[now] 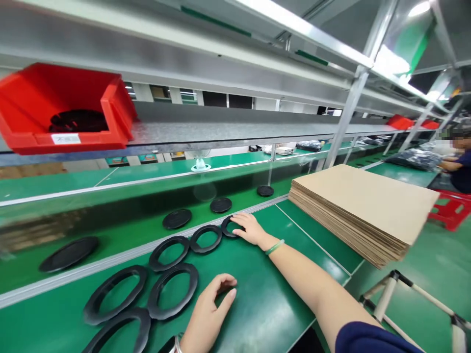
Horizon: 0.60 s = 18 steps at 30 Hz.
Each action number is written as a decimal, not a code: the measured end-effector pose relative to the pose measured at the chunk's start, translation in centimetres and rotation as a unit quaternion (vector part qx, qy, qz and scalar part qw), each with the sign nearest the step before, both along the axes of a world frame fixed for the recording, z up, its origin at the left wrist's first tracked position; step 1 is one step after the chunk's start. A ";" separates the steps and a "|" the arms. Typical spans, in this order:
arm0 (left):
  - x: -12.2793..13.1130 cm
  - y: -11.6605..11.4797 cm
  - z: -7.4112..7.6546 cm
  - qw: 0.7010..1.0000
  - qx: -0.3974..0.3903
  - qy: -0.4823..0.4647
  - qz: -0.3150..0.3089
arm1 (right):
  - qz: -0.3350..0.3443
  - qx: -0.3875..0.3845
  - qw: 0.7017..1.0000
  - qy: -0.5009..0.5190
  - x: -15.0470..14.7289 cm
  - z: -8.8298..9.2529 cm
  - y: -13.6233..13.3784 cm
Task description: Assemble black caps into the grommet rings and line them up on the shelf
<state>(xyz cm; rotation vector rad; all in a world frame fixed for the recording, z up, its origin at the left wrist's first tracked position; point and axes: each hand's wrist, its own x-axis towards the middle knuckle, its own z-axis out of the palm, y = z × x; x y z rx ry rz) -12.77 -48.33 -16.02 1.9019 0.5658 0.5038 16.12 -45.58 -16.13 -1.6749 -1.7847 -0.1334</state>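
Note:
Several black rings lie on the green table [272,304], among them a near ring [193,289] and a ring further along the row [191,243]. My right hand [250,229], arm stretched out, grips the farthest black ring [225,228] at its right side; the ring lies flat on the table at the belt's edge. Above the table, right of the near ring, my left hand [213,306] is half curled with thumb and fingers apart, holding nothing.
Black discs [177,219] lie on the green belt [128,230] behind the table. A cardboard stack [360,201] stands at right. A red bin [121,110] holding black parts sits on the shelf [221,122]. A person [461,164] sits at far right.

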 end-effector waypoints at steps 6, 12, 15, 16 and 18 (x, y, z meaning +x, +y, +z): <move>3.7 3.0 -0.4 0.931 0.342 0.034 0.126 | -0.023 -0.033 0.997 0.065 -1.8 0.0 -0.8; 8.0 5.7 0.2 0.866 0.414 0.210 0.186 | -0.064 -0.006 0.988 0.140 -2.4 1.1 -3.0; 7.6 3.9 -0.5 0.893 0.379 0.195 0.145 | -0.098 0.027 0.975 0.199 -1.1 1.8 -3.8; 7.0 2.6 -0.5 0.905 0.371 0.165 0.128 | -0.112 0.039 0.967 0.224 -0.3 2.0 -3.9; 5.6 -0.9 0.2 0.927 0.348 0.107 0.091 | -0.146 0.055 0.947 0.281 1.5 2.2 -4.0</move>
